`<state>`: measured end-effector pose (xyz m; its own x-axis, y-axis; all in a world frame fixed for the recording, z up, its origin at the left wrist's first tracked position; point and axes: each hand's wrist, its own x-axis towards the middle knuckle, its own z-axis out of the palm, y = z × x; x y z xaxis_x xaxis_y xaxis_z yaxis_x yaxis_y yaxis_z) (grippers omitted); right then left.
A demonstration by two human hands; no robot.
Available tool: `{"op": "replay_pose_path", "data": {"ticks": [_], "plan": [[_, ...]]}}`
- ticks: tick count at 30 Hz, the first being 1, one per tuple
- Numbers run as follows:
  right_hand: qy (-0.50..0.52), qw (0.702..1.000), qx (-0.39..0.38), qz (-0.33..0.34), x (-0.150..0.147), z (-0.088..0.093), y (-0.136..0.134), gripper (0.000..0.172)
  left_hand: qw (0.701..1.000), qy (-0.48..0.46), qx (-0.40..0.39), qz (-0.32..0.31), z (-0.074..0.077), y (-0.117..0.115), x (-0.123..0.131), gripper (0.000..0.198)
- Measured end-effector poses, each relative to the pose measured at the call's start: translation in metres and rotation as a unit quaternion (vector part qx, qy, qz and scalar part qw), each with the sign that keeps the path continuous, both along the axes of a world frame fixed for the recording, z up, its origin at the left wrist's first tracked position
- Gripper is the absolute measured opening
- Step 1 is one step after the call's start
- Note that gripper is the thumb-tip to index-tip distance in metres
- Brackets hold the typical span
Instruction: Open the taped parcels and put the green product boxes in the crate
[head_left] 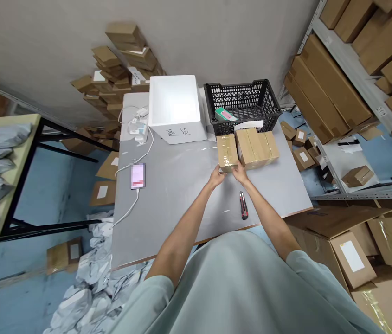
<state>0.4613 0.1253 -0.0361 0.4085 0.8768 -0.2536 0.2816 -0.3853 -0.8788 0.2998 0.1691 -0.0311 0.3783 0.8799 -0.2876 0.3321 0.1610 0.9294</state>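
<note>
A small taped cardboard box (227,150) stands on the grey table, gripped at its near end between my two hands. My left hand (216,177) has its fingers on the lower left corner. At the lower right corner is my right hand (239,173), its fingers bent against the cardboard. Close on the right sits a larger taped cardboard box (255,147), touching or nearly touching the small one. A red and black utility knife (243,205) lies on the table just below my right hand. Parts of my fingertips are hidden by the box.
Behind the boxes is a black plastic crate (268,104) with a green and pink packet (226,114). Left of it stands a white foam box (178,132). A phone (138,176) on a white cable lies on the table (168,208). Shelves (352,55) with cartons line the right.
</note>
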Motion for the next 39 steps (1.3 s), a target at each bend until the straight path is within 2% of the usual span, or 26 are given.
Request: {"op": "replay_pose_path", "data": {"ticks": [3, 5, 9, 11, 13, 16, 18, 20, 24, 27, 31, 35, 39], "plan": [[0.029, 0.999, -0.02, 0.014, -0.032, -0.008, -0.028, 0.077, 0.999, 0.022, -0.014, 0.027, -0.001, -0.008, -0.037, 0.072], [0.072, 0.996, -0.019, 0.041, -0.068, -0.018, -0.055, 0.077, 0.998, 0.037, -0.012, 0.053, -0.004, -0.02, -0.071, 0.078], [0.177, 0.976, -0.036, 0.124, -0.154, -0.04, -0.116, 0.075, 0.992, 0.083, 0.017, 0.098, -0.019, -0.065, -0.164, 0.077], [0.194, 0.969, -0.046, 0.149, -0.179, -0.046, -0.138, 0.07, 0.984, 0.111, 0.03, 0.136, -0.031, -0.096, -0.215, 0.076], [0.162, 0.979, -0.045, 0.119, -0.18, -0.047, -0.144, 0.064, 0.975, 0.126, 0.018, 0.184, -0.043, -0.126, -0.26, 0.077], [0.053, 0.998, -0.023, -0.022, -0.148, -0.043, -0.124, 0.067, 0.967, 0.116, -0.03, 0.225, -0.055, -0.158, -0.304, 0.075], [0.024, 0.998, -0.023, -0.045, -0.123, -0.04, -0.101, 0.074, 0.97, 0.096, -0.065, 0.215, -0.059, -0.164, -0.311, 0.072], [0.036, 0.999, -0.025, -0.011, -0.108, -0.038, -0.082, 0.077, 0.975, 0.069, -0.094, 0.188, -0.059, -0.161, -0.303, 0.072], [0.072, 0.995, 0.018, 0.067, -0.114, -0.039, -0.067, 0.073, 0.983, -0.008, -0.125, 0.131, -0.057, -0.144, -0.264, 0.084], [0.068, 0.996, 0.029, 0.055, -0.135, -0.041, -0.079, 0.074, 0.984, -0.056, -0.117, 0.124, -0.056, -0.138, -0.251, 0.092], [0.072, 0.996, 0.039, 0.032, -0.155, -0.036, -0.113, 0.082, 0.983, -0.071, -0.062, 0.158, -0.057, -0.143, -0.274, 0.089], [0.072, 0.995, 0.063, 0.029, -0.16, -0.017, -0.143, 0.082, 0.98, -0.094, -0.052, 0.167, -0.051, -0.15, -0.304, 0.091], [0.113, 0.99, 0.067, 0.052, -0.155, 0.002, -0.155, 0.07, 0.974, -0.127, -0.06, 0.179, -0.041, -0.151, -0.308, 0.089]]}}
